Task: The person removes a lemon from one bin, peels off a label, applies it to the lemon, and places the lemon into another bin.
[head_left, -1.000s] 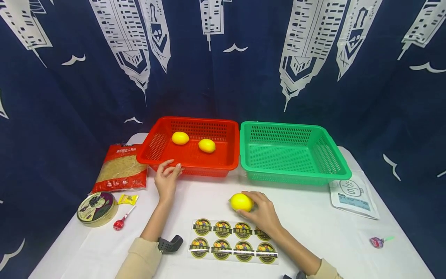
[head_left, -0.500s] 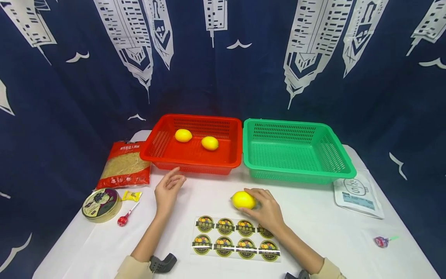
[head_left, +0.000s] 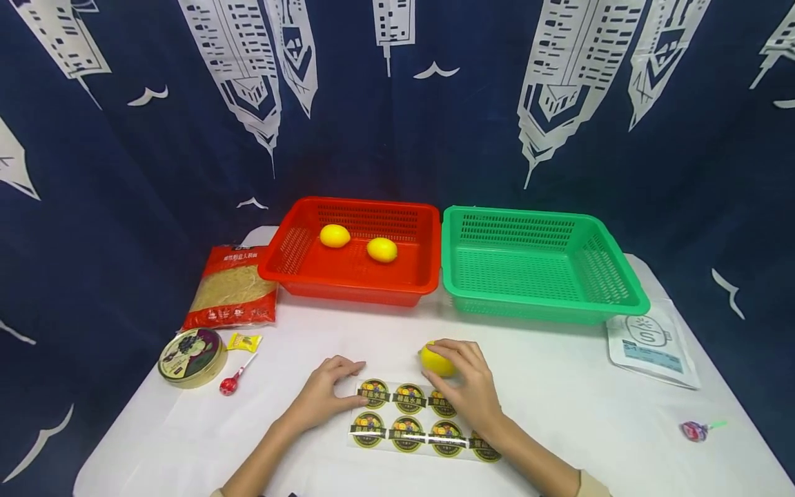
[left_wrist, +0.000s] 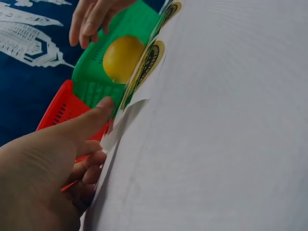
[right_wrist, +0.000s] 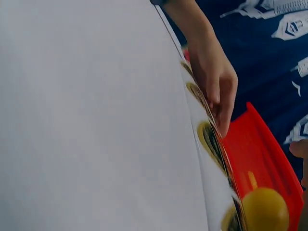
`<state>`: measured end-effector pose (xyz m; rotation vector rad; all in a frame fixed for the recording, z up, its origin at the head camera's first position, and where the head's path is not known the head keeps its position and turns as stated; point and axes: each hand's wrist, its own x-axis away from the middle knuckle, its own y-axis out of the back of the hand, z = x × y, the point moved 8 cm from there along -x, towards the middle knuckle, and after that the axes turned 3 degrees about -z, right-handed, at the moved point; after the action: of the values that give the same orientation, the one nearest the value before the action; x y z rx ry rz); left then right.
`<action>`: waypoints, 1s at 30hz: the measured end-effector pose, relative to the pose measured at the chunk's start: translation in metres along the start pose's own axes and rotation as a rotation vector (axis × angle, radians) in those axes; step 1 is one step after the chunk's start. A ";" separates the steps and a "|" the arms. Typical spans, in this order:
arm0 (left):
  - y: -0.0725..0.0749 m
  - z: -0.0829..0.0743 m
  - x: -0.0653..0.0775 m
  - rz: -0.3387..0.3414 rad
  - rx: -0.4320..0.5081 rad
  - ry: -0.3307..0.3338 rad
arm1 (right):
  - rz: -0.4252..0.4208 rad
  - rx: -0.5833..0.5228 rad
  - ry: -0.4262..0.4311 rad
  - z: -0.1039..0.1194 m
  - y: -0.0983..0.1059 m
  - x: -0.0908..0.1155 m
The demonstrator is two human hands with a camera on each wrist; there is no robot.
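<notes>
A sheet of round black-and-gold fruit stickers [head_left: 406, 436] lies on the white table. My left hand [head_left: 321, 396] is at its left edge, thumb by the sheet's border and index finger spread apart from it. In the left wrist view, the sheet's corner [left_wrist: 126, 124] curls up beside the left thumb [left_wrist: 89, 126]. Behind the sheet sits a lemon [head_left: 433, 361], partly covered by my right hand [head_left: 473, 388] in the head view. From the left wrist view, a gap shows between the right fingers [left_wrist: 92, 24] and the lemon [left_wrist: 122, 58].
A red basket [head_left: 348, 284] with two lemons stands beside a green basket [head_left: 546, 309] at the back. A pasta bag [head_left: 232, 286], round tin [head_left: 192, 357], yellow candy [head_left: 244, 342] and lollipop [head_left: 229, 385] lie left; a white pouch [head_left: 652, 348] and another lollipop [head_left: 693, 431] lie right.
My left hand has come from the red basket's front rim down to the sticker sheet's left edge. The right hand, earlier holding the lemon, now hovers over it. The head view has shifted slightly.
</notes>
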<state>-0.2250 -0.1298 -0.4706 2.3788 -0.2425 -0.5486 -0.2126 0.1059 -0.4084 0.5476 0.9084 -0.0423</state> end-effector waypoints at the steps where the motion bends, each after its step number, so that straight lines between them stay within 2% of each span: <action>1: -0.002 0.000 0.001 0.004 -0.020 0.000 | 0.002 -0.022 0.021 0.006 -0.003 0.000; 6: 0.000 0.002 0.001 -0.025 -0.030 -0.013 | 0.077 -0.103 0.038 0.023 -0.025 0.002; 10: 0.002 0.004 0.000 -0.045 -0.011 -0.030 | 0.157 -0.114 -0.006 0.026 -0.046 0.000; 14: 0.003 0.006 -0.002 -0.066 0.050 -0.038 | 0.209 -0.102 -0.046 0.025 -0.063 -0.002; 17: 0.002 0.010 -0.003 -0.067 0.140 0.008 | 0.227 -0.097 -0.066 0.024 -0.071 -0.003; 22: 0.001 0.014 -0.002 -0.045 0.292 0.140 | 0.235 -0.098 -0.092 0.021 -0.077 -0.003; 30: 0.001 0.009 -0.003 -0.024 0.433 0.151 | 0.174 -0.145 -0.063 0.018 -0.075 -0.004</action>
<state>-0.2323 -0.1351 -0.4752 2.8302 -0.2879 -0.3491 -0.2213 0.0319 -0.4285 0.4858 0.7929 0.1622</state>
